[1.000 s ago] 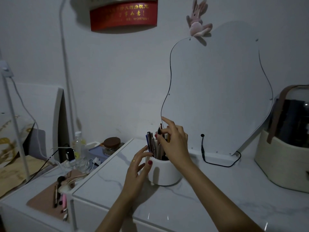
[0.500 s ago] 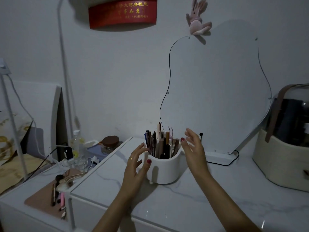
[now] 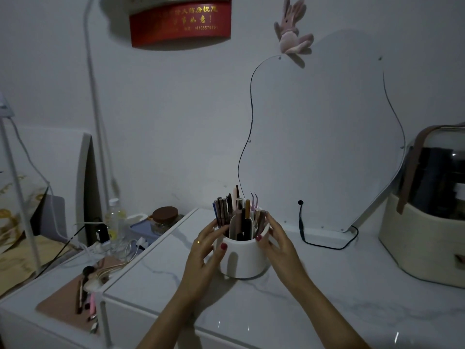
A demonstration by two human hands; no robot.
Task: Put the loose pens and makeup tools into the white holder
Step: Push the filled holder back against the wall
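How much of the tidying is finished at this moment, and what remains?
Done: many pens and makeup tools stand upright in the white holder on the marble top. In hand: the left hand and right hand cup the holder's two sides and carry no tool. Left: a few loose tools lie on the brown mat on the lower shelf.
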